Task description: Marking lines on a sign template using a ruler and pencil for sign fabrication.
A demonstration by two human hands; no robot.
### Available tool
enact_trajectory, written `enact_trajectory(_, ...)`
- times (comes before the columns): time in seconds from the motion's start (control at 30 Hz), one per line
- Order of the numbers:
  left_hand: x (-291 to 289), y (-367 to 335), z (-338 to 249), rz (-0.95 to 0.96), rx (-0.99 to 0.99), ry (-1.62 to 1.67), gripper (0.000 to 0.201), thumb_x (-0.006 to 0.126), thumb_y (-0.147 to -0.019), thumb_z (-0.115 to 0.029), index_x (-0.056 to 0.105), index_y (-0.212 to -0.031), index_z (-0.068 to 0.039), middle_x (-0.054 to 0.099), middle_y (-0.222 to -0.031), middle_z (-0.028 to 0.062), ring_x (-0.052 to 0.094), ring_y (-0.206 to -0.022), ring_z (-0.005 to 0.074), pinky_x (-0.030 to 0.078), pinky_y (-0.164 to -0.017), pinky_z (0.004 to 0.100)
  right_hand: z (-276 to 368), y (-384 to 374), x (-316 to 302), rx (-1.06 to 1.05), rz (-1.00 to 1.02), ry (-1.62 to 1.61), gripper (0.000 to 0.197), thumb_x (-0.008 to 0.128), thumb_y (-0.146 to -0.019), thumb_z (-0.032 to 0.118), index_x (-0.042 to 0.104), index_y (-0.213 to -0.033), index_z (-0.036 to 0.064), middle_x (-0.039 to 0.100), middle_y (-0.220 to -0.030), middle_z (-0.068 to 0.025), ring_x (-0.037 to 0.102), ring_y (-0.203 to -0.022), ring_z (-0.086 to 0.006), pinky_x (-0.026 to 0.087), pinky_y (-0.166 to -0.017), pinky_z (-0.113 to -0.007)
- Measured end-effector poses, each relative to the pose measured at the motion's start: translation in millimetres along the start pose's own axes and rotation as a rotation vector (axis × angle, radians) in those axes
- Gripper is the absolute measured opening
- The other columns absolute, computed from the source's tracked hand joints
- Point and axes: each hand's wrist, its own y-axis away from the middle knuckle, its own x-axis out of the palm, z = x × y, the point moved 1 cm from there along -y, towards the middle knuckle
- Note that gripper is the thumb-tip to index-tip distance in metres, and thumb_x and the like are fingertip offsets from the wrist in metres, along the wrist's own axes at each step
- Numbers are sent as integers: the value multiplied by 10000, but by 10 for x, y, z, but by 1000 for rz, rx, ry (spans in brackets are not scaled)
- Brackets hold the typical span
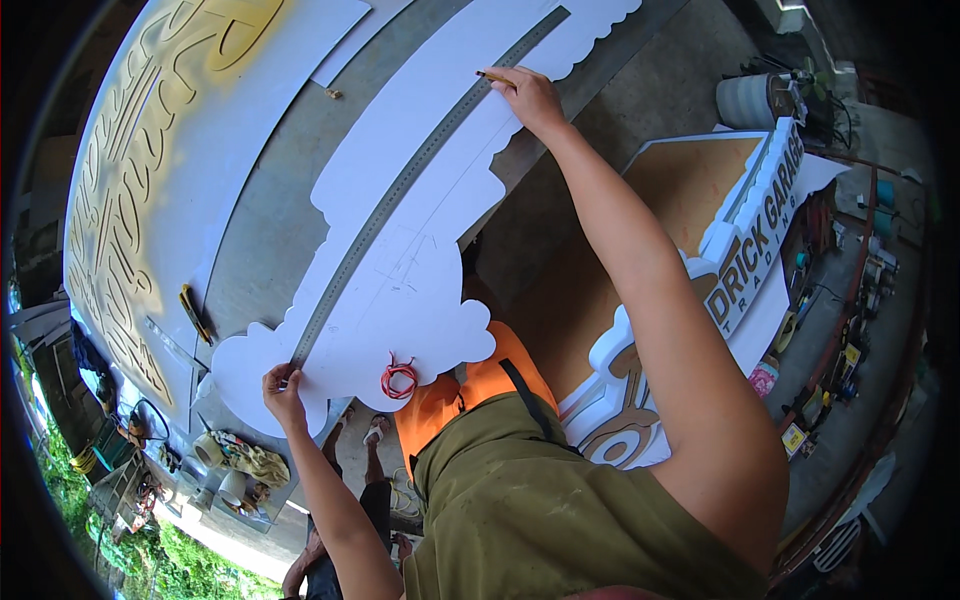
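Observation:
A white board (pixel 420 270) with a scalloped, cloud-like edge lies across the work surface in front of me, faint pencil lines on its face. A long metal ruler (pixel 385 200) runs along it, seeming curved in this view. At the ruler's near end, my left hand (pixel 283 392) is closed, thumb and fingers pinching that end. Farther up, my right hand (pixel 530 98) grips a pencil (pixel 492 77), its dark tip beside the ruler. A coil of red cord (pixel 399 379) rests on the board's near part, close to my orange-clad waist.
On the left lies a big white panel (pixel 235 130) with cut letter shapes and yellow paint. A utility knife (pixel 194 312) and metal square (pixel 175 342) are near it. At right stands a layered lettered sign (pixel 740 290); tools line a rack (pixel 850 350). Another person's foot (pixel 376 430) shows below.

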Motion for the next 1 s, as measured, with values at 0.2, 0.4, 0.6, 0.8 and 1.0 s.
enact_trajectory(0.2, 1, 19, -1, -1, -22, 39, 242, 809, -802, 42, 744, -1027, -20, 678, -973, 20, 613, -835, 128, 499, -788, 288, -28, 2, 21, 13, 16, -2, 260, 698, -984, 179, 768, -1234, 165, 772, -1130, -81, 734, -1029, -288, 585, -880, -369)
enact_trajectory(0.4, 18, -7, -7, 8, -1, -7, 250, 810, -799, 44, 745, -1032, -22, 683, -972, 23, 625, -847, 127, 501, -792, 285, -70, -13, 21, 11, 5, -32, 272, 699, -970, 211, 771, -1233, 193, 761, -1108, -90, 717, -1017, -324, 578, -860, -410)
enact_trajectory(0.6, 14, -36, -18, 6, -6, 22, 243, 823, -794, 31, 749, -1020, -19, 683, -970, 23, 622, -844, 129, 500, -792, 282, -49, -18, -6, 19, 11, -31, 271, 695, -976, 214, 770, -1237, 200, 760, -1116, -86, 717, -1016, -321, 577, -866, -408)
enact_trajectory(0.8, -101, 146, -10, -36, -17, -27, 243, 828, -798, 21, 750, -1024, -19, 683, -967, 26, 634, -848, 137, 510, -794, 285, 25, 10, 161, -2, 42, -75, 260, 711, -966, 192, 773, -1219, 195, 758, -1087, -95, 712, -1001, -336, 572, -858, -407)
enact_trajectory(1.0, 50, 59, -277, -24, -20, -121, 267, 858, -781, -44, 767, -1032, -26, 716, -1021, 86, 730, -929, 219, 575, -868, 336, -408, -113, -6, 6, 109, 43, 318, 701, -1007, 311, 750, -1303, 206, 778, -1174, -100, 747, -1068, -268, 565, -892, -358)
